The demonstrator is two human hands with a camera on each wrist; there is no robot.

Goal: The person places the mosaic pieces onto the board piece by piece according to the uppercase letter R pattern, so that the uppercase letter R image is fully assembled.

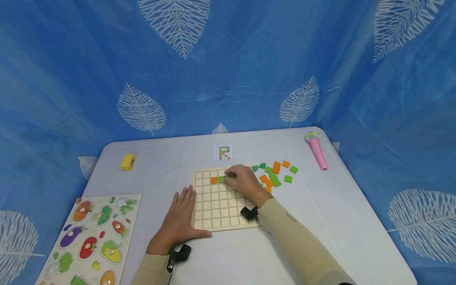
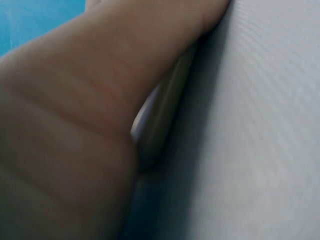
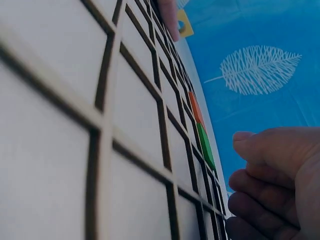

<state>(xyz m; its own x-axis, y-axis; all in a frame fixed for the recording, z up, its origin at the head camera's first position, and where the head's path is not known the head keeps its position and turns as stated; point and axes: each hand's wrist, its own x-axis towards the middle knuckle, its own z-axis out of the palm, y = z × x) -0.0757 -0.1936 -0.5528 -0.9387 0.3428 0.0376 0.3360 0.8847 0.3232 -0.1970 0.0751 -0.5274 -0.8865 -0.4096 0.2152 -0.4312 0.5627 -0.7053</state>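
- Grid board (image 1: 215, 204) lies flat mid-table, between the hands; it looks like stiff, light wood, likely to slide on the smooth white cloth (image 1: 342, 221) unless braced, and best held by its outer edges.
- Vegetable puzzle (image 1: 90, 227) lies at the far left, near side.
- Yellow block (image 1: 127, 162) stands beyond it, well apart from the board.
- Left hand (image 1: 181, 217) is spread, fingers straight along the board's left edge, thumb along the near edge.
- Orange tile (image 1: 213, 180) and green tile (image 1: 221, 179) sit side by side in cells near the far edge; probably light, rigid and thin, they should suit a fingertip pinch at opposite sides.
- Printed card (image 1: 223, 152) lies just beyond the board.
- Right hand (image 1: 246, 182) is over the far part, beside the green tile, fingers bent; I cannot tell whether they pinch anything.
- Loose tiles (image 1: 277, 183), orange and green, lie scattered right of the board, some overlapping; those apart should lift more easily.
- Pink microphone (image 1: 318, 152) lies at the far right.
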